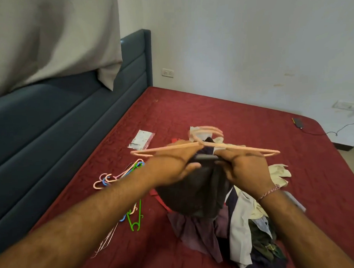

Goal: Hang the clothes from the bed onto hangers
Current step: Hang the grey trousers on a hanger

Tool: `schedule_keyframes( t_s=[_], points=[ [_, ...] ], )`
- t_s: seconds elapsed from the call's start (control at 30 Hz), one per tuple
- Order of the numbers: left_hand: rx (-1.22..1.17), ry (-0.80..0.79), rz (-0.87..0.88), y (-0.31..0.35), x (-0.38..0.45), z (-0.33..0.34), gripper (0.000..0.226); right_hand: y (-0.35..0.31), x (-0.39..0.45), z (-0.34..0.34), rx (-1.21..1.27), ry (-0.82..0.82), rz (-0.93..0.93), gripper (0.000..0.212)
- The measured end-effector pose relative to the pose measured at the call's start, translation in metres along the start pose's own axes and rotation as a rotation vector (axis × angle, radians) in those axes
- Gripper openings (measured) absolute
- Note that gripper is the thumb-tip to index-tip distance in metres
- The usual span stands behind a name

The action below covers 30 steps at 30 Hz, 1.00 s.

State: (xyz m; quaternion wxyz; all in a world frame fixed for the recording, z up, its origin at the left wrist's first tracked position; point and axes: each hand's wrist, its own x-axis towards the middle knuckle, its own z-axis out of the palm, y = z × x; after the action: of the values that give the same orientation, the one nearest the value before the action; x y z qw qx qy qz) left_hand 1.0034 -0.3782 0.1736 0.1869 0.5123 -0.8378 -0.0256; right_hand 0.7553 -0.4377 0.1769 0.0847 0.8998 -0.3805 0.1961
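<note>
Clothes (241,227) lie heaped on the red bed (241,115), right under the person's arms. Both hands are up over the heap: the left hand (171,164) and right hand (245,167) each pinch a dark garment (196,189) at its top edge, with a pink hanger (172,148) held level across their fingers. Spare hangers (121,176) sprawl to the left, a small packet (142,139) beyond them. A phone (298,123) rests near the far corner.

A red-covered bed (191,113) is carrying a clothes pile (241,227); loose hangers (121,176) are lying beside it; a plastic packet (141,139) is resting farther back.
</note>
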Motion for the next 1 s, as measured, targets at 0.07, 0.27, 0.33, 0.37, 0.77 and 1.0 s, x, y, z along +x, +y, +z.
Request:
schedule_keyframes(
  t_s=[0.07,0.27,0.33,0.37,0.77,1.0],
  points=[
    [0.045,-0.242,-0.076,-0.011,0.002,-0.014,0.009,0.002,0.001,0.001,0.038,-0.045,-0.044,0.025],
    [0.19,-0.442,-0.206,-0.04,-0.007,-0.034,0.023,0.021,-0.007,-0.005,0.032,-0.178,-0.053,0.018],
    [0.204,-0.433,-0.235,-0.049,-0.013,-0.038,0.024,0.026,-0.013,-0.007,0.015,-0.177,-0.028,0.018],
    [0.199,-0.422,-0.24,-0.052,-0.017,-0.037,0.025,0.026,-0.017,-0.009,0.018,-0.181,-0.027,0.019],
    [0.2,-0.226,-0.216,-0.046,-0.022,-0.054,0.022,0.009,-0.005,-0.029,0.145,-0.246,-0.024,0.085],
    [0.198,-0.281,-0.256,-0.051,-0.023,-0.076,0.024,0.017,0.001,-0.024,-0.072,-0.289,-0.038,0.026]
  ],
)
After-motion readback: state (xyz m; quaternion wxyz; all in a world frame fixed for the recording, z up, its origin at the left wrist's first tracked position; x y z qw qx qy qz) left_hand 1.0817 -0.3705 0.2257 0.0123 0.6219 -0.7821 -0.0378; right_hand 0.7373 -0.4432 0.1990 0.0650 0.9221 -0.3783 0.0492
